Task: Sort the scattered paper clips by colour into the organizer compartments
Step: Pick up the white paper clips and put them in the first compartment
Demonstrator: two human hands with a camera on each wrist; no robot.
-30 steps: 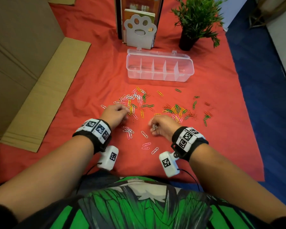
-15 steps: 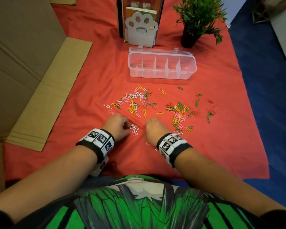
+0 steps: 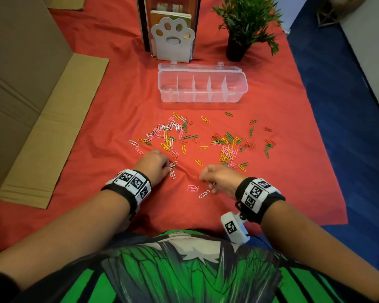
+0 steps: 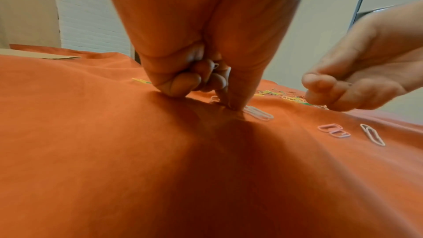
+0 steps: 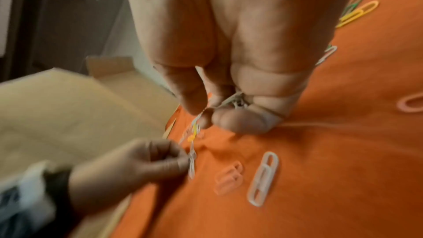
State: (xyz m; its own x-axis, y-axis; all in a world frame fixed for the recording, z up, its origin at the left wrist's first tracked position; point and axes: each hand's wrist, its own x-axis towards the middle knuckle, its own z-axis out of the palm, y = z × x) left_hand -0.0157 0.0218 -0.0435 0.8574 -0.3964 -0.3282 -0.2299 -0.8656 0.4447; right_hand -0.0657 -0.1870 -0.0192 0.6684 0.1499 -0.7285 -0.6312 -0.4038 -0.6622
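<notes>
On the near left of the red cloth (image 3: 96, 132), the left hand (image 3: 154, 164) was curled down onto a small cluster of pale clips (image 3: 172, 170), its thumb and forefinger pinching at them while a clip or two sat tucked in the folded fingers. Just to its right lay two pink clips (image 3: 193, 188) and a white clip (image 3: 204, 194), loose on the cloth. Beside those, the right hand (image 3: 219, 179) was closed around a small bunch of pale clips, one poking out between thumb and forefinger. Beyond both hands spread the mixed scatter of paper clips (image 3: 206, 141), pink, white, yellow, green and red, and farther back stood the clear organizer (image 3: 202, 98), lid open, its five compartments seemingly empty.

The step looked like gathering the pale clips first; sorting had barely begun. Next, each hand would need to carry its bunch to one compartment, keeping pink from white.

No readable writing showed; the wristbands (image 3: 255, 193) bore only square black-and-white marker patterns.
</notes>
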